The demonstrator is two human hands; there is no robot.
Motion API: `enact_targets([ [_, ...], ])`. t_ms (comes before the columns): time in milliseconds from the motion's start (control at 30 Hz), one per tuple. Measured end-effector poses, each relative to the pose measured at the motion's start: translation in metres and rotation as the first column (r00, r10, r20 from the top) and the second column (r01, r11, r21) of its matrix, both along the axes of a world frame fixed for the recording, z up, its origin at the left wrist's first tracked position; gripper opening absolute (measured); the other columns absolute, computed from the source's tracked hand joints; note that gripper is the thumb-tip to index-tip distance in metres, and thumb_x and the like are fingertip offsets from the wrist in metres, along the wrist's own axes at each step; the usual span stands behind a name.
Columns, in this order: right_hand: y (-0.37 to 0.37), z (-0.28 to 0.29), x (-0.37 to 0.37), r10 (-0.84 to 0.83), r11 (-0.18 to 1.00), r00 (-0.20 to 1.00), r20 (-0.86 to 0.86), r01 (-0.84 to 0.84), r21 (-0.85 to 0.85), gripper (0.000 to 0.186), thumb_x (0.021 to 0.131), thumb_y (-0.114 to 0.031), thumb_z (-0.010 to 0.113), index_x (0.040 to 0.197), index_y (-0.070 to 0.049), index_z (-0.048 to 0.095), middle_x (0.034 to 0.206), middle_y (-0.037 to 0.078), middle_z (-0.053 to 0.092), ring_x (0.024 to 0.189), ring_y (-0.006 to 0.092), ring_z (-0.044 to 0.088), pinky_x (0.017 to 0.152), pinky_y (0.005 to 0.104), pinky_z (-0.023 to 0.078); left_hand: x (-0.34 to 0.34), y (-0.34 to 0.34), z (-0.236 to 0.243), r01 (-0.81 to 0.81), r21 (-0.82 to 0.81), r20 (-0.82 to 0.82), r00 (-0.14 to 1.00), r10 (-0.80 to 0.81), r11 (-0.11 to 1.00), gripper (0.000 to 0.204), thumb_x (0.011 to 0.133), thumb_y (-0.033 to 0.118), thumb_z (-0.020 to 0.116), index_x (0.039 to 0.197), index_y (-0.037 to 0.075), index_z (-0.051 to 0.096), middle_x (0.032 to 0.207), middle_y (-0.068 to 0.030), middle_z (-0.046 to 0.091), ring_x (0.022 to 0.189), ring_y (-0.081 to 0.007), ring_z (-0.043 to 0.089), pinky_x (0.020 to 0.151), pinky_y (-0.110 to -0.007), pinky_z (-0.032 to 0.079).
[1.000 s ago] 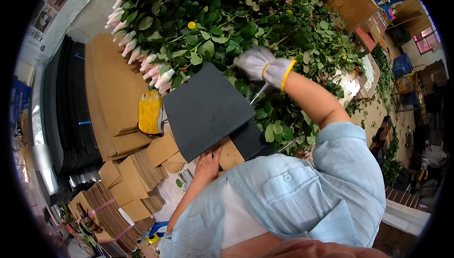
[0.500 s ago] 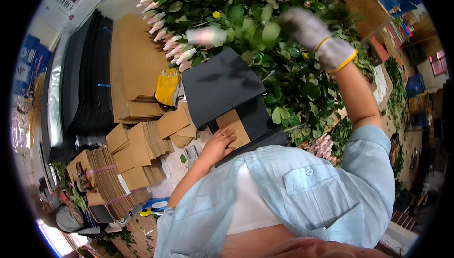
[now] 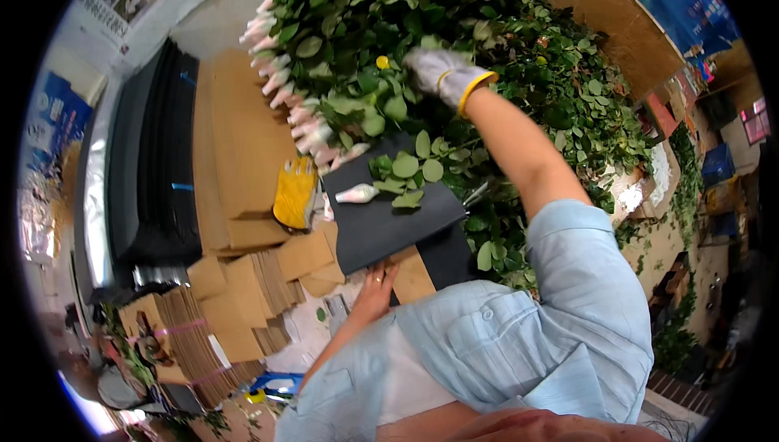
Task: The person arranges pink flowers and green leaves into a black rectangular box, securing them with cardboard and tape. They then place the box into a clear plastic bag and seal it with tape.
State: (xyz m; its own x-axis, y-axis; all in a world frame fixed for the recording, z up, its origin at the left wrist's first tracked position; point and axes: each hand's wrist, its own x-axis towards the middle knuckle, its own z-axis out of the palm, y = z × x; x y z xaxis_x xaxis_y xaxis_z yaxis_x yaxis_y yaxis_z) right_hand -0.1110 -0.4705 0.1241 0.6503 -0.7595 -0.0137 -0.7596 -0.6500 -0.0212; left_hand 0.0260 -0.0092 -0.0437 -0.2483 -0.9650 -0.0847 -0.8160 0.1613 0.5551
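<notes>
A single rose with its bud in a white-pink sleeve [image 3: 357,193] lies across the black corrugated sheet [image 3: 373,235], its leaves spread to the right. At the near edge of that sheet is my bare left hand [image 3: 376,289], a ring on one finger. Its fingers are stretched out by the brown cardboard piece [image 3: 412,278], the tips close to or just under the sheet's edge. My right hand [image 3: 442,73], in a grey glove with a yellow cuff, reaches into the big heap of leafy rose stems [image 3: 357,20]. Motion smears its fingers, so any grip is hidden.
Sleeved rose buds [image 3: 280,89] line the heap's left side. A yellow work glove [image 3: 295,193] lies beside brown cardboard sheets [image 3: 235,142]. Black sheets [image 3: 154,158] stand stacked at the far left. Small cardboard pieces [image 3: 235,296] are piled near my left forearm.
The rose that was blurred in the air now lies on the black sheet. My gloved right hand has let go of it and moved left over the heap. My left hand stays low by the sheet.
</notes>
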Motion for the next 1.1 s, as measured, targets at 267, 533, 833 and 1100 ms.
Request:
enact_targets([
  [267,0.158,0.184,-0.135,0.238,0.907,0.956,0.173,-0.155,-0.393,0.034,0.079,-0.009,0.070,0.112,-0.012,0.066,0.098,0.009,0.068,0.088,0.0298,0.068,0.075,0.0387,0.056,-0.005,-0.007,0.054,-0.091,0.189,-0.080,0.991,0.108,0.978,0.097,0.068,0.028,0.085,0.148,0.010,0.033,0.157,-0.0227,0.017,0.144,-0.0432,0.020,0.117,-0.046,0.026],
  [533,0.276,0.004,-0.209,0.034,0.926,0.994,-0.104,0.008,0.378,0.046,0.080,-0.011,0.066,0.126,-0.017,0.062,0.117,0.013,0.066,0.103,0.0293,0.065,0.088,0.0381,0.055,0.011,-0.011,0.030,-0.177,0.464,-0.708,0.515,0.483,0.868,0.038,0.105,0.027,0.043,0.121,0.001,0.065,0.111,-0.0096,0.070,0.108,-0.0171,0.062,0.097,-0.030,0.044],
  [833,0.128,-0.021,-0.088,0.077,0.981,0.993,-0.086,-0.060,0.184,0.056,0.081,-0.008,0.060,0.134,-0.024,0.054,0.125,0.013,0.063,0.110,0.0352,0.062,0.091,0.0434,0.053,0.026,-0.018,0.035,0.097,0.501,-0.826,0.352,0.441,0.860,0.044,0.092,-0.001,0.048,0.135,-0.001,0.048,0.127,-0.0151,0.058,0.115,-0.0234,0.058,0.097,-0.035,0.049],
  [1100,0.186,0.133,-0.128,0.414,0.898,0.848,0.332,-0.320,-0.303,0.037,0.078,0.004,0.067,0.113,-0.008,0.067,0.107,0.015,0.071,0.094,0.0306,0.070,0.081,0.0381,0.057,-0.010,-0.020,0.084,-0.100,0.637,-0.743,0.184,0.643,0.764,0.030,0.087,0.006,0.070,0.114,0.001,0.058,0.108,-0.0104,0.066,0.100,-0.0182,0.064,0.086,-0.031,0.053],
])
